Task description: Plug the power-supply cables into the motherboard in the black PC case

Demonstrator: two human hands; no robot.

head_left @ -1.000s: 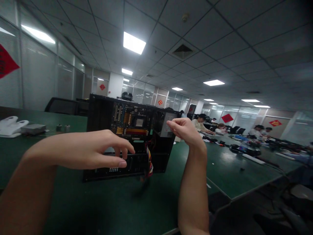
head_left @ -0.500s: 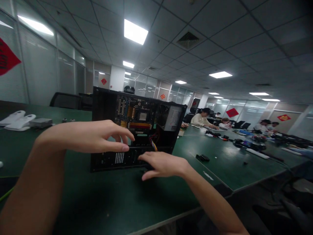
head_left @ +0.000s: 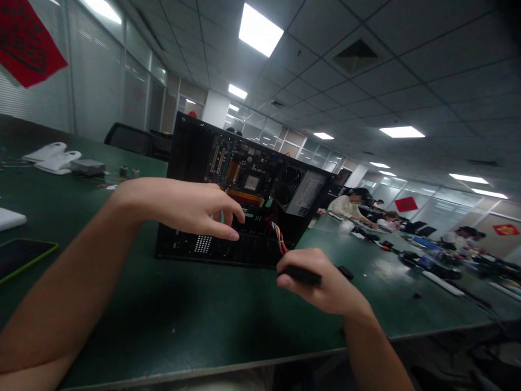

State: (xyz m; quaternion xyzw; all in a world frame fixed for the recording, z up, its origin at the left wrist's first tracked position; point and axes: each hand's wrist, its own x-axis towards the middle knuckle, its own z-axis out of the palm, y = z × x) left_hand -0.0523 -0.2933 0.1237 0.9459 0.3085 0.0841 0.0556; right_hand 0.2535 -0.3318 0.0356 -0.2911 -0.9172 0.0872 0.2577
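An open black computer case (head_left: 188, 157) stands on the green table, its inside facing me. A motherboard (head_left: 252, 183) and a power supply (head_left: 308, 193) with a fan sit in it. In front of the case hovers my left hand (head_left: 191, 209), fingers apart and curved, with nothing in them. My right hand (head_left: 331, 282) is closed around a black block-shaped part (head_left: 302, 275) near the case's lower right. A bundle of coloured wires (head_left: 279, 238) runs from inside the case down to that hand; whether it joins the black part is hidden.
On the left lie a phone with a green edge (head_left: 28, 255), a white object (head_left: 11, 218), white pieces (head_left: 57, 158) and a grey box (head_left: 88, 166). Another person (head_left: 345, 207) works at the table's far side, near scattered dark items (head_left: 439, 269).
My right hand has moved right, away from the case's bottom, and the black part now shows in its grip. The wires stretch out towards it. The view has tilted and shifted.
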